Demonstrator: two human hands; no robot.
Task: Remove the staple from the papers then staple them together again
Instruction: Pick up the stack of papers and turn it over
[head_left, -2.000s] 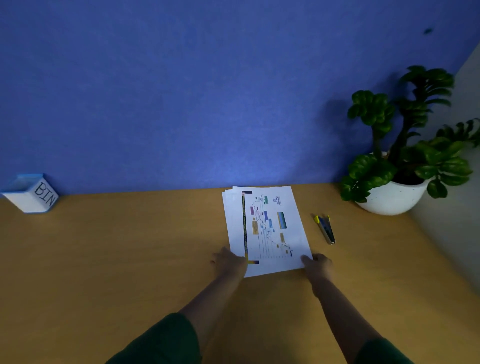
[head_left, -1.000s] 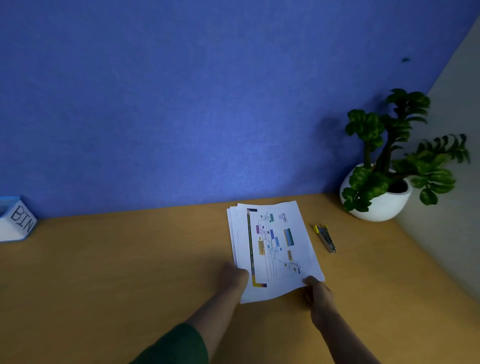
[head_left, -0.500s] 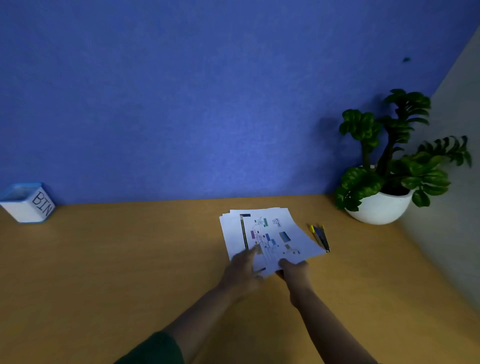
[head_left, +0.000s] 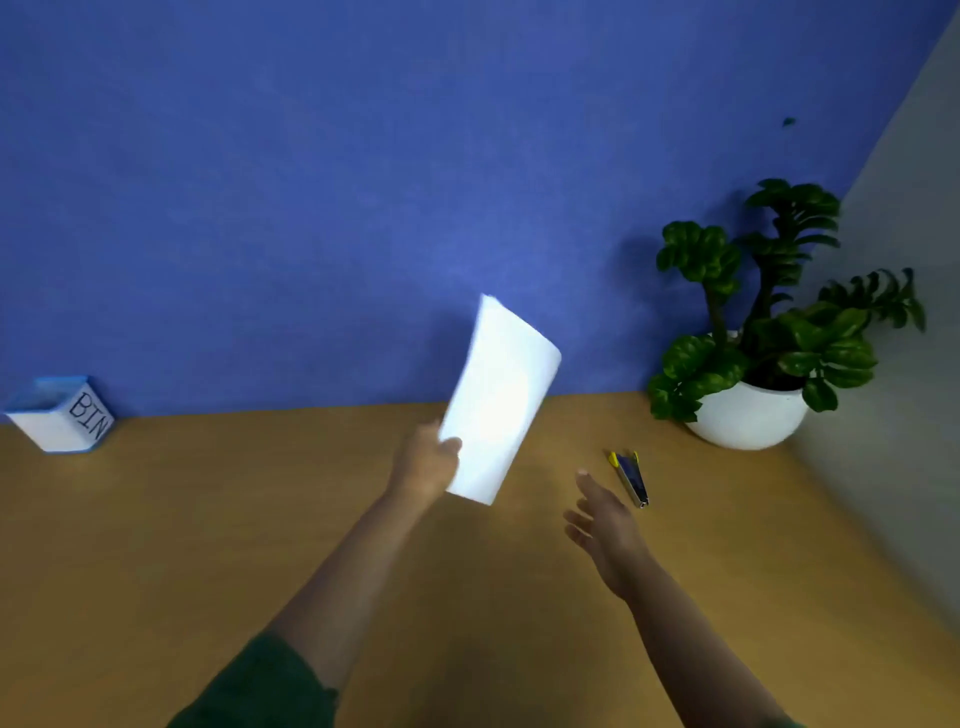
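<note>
Papers (head_left: 498, 400) pinched at one corner by left hand (head_left: 426, 465), lifted; could sag or slip. Right hand (head_left: 602, 525), fingers spread, near stapler (head_left: 631, 478).

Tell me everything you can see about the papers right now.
The papers are a thin white stack, lifted off the desk and tilted, their top end leaning right toward the blue wall. The side facing the camera looks blank and glares brightly. The sheets curve slightly. The left hand grips the lower left edge, thumb on the front. The right hand is apart from them, open, near the stapler. No staple can be made out.
</note>
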